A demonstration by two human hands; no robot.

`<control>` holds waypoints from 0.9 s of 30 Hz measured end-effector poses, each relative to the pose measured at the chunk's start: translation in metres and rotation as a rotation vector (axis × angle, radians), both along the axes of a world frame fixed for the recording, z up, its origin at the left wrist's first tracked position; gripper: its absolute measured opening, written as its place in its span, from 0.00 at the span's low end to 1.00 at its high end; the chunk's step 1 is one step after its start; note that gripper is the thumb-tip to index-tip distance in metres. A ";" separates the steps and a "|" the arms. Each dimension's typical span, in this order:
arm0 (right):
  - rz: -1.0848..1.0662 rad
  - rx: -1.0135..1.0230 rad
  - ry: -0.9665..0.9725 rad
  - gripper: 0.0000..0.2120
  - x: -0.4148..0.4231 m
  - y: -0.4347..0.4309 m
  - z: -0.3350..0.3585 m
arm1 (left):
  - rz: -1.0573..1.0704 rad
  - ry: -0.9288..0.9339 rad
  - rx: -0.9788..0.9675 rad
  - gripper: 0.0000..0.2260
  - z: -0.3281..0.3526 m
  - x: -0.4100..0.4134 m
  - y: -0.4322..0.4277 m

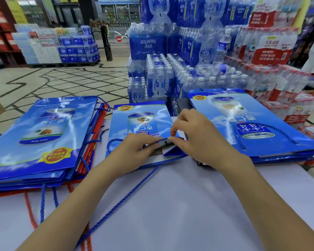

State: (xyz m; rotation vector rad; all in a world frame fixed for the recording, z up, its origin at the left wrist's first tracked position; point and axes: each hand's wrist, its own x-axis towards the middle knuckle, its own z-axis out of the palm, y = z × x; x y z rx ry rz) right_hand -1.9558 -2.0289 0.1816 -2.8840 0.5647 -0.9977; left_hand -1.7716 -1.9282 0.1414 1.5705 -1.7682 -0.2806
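Hands meet at the near end of a blue paper bag (143,116). The left hand (134,151) and the right hand (198,136) both pinch its folded flap (172,153) with curled fingers. The bag lies flat in the middle of the white table (188,196), between a left stack of bags (43,133) and a right stack of bags (243,124). Its blue rope handle (127,200) runs toward the person. Behind the table stand Aquafina water packs (149,44) and red-labelled bottle packs (272,49).
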 end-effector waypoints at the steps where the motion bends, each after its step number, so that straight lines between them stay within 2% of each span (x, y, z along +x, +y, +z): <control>1: -0.040 -0.091 -0.033 0.07 0.002 0.003 0.001 | 0.033 0.000 -0.016 0.11 -0.001 0.001 -0.001; 3: -0.140 -0.158 0.062 0.12 0.006 0.010 0.002 | 0.086 0.016 -0.036 0.09 -0.002 0.002 -0.001; 6: -0.290 0.003 0.296 0.18 0.010 0.016 -0.002 | 0.087 0.017 -0.043 0.08 -0.001 0.000 -0.002; 11: -0.388 0.055 0.284 0.18 0.024 0.025 -0.012 | 0.037 -0.020 -0.034 0.10 0.005 -0.007 -0.002; 17: -0.368 -0.079 0.240 0.08 0.034 0.037 -0.020 | 0.027 -0.057 0.005 0.10 0.006 -0.009 0.000; 21: -0.304 -0.050 0.304 0.17 0.033 0.029 -0.020 | 0.049 -0.166 0.077 0.16 0.003 -0.008 -0.002; 22: -0.291 -0.015 0.363 0.16 0.032 0.027 -0.023 | 0.066 -0.181 0.098 0.15 0.002 -0.007 -0.003; 27: -0.199 -0.013 0.391 0.10 0.029 0.023 -0.016 | 0.095 -0.222 0.181 0.12 -0.003 -0.004 -0.007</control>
